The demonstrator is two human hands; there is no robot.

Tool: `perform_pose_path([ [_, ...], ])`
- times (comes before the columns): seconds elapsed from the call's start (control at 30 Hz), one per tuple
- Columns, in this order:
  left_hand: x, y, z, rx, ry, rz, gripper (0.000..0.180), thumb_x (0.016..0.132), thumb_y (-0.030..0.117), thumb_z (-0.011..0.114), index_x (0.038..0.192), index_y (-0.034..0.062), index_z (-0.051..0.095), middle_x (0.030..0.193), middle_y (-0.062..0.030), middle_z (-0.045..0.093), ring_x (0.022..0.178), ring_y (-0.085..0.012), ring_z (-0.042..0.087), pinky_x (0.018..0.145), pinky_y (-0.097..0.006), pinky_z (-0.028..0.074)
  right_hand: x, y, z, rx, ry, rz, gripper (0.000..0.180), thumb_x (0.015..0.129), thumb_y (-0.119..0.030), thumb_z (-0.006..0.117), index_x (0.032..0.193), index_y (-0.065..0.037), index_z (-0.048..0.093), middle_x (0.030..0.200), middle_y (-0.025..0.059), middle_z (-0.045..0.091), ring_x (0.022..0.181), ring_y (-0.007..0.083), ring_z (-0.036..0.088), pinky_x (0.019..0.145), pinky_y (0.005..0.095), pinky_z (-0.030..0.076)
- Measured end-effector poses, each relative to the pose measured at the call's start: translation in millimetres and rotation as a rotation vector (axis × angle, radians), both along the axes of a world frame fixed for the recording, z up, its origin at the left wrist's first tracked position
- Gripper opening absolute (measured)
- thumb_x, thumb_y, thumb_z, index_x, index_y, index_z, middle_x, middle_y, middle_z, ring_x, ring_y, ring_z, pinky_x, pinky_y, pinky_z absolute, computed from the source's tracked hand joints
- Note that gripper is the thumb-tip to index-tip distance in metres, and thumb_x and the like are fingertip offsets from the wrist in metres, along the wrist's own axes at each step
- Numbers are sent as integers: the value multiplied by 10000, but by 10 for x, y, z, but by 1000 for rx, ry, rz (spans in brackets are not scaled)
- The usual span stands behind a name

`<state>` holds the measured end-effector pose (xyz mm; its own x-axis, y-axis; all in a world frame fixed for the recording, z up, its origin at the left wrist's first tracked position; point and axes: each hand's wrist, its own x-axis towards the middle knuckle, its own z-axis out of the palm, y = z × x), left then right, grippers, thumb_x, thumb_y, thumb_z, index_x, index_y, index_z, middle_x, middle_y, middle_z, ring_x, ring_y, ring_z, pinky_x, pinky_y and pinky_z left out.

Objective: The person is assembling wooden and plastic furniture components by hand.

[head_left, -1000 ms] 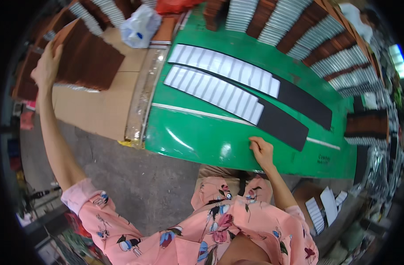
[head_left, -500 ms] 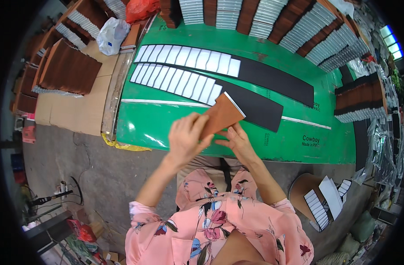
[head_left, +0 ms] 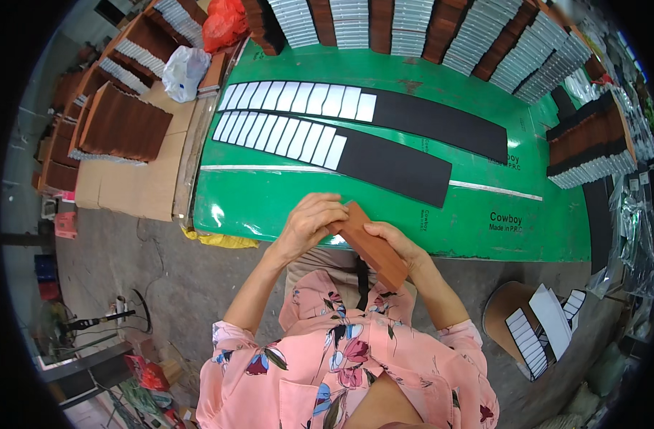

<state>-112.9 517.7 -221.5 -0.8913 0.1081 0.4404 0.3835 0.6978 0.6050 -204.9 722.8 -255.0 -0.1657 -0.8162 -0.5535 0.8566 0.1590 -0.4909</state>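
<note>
A reddish-brown wood-grain board [head_left: 375, 252] is held tilted at the near edge of the green table [head_left: 269, 204], partly above my lap. My left hand [head_left: 311, 223] grips its upper left end with curled fingers. My right hand [head_left: 400, 244] clasps the board's right side, thumb on top and the other fingers hidden. Beyond my hands lie two long black strips, a far one [head_left: 441, 121] and a near one [head_left: 397, 168]. White rectangular pieces [head_left: 298, 99] overlap in a row along the left part of each strip.
Tall stacks of brown boards with silvery edges [head_left: 405, 28] line the table's back; another stack [head_left: 588, 143] stands at the right. More brown boards [head_left: 123, 125] rest on cardboard at the left, near a white plastic bag [head_left: 185, 73]. A round stool [head_left: 500, 314] holds white-pieced strips.
The board has come toward me and turned, its lower end now pointing down to the right. It no longer covers part of the near black strip. My right thumb now lies on its top face.
</note>
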Motion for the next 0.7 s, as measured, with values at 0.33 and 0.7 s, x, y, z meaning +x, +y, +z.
perform_pose_path([
  [0.33,60,-180,-219,128,-40,351,282,627,-5,743,879,61,634,812,-52,647,744,-235,599,652,-333,476,-972,-717,135,199,1639,14,147,846,-112,587,911,7,642,754,131,623,678,231,629,626,315,498],
  [0.7,-67,-309,-331,120,19,216,308,593,32,785,858,63,631,743,-48,590,688,-246,547,608,-348,447,-1285,-1520,21,253,2135,372,152,774,-91,645,884,13,639,878,174,630,802,360,636,716,425,528],
])
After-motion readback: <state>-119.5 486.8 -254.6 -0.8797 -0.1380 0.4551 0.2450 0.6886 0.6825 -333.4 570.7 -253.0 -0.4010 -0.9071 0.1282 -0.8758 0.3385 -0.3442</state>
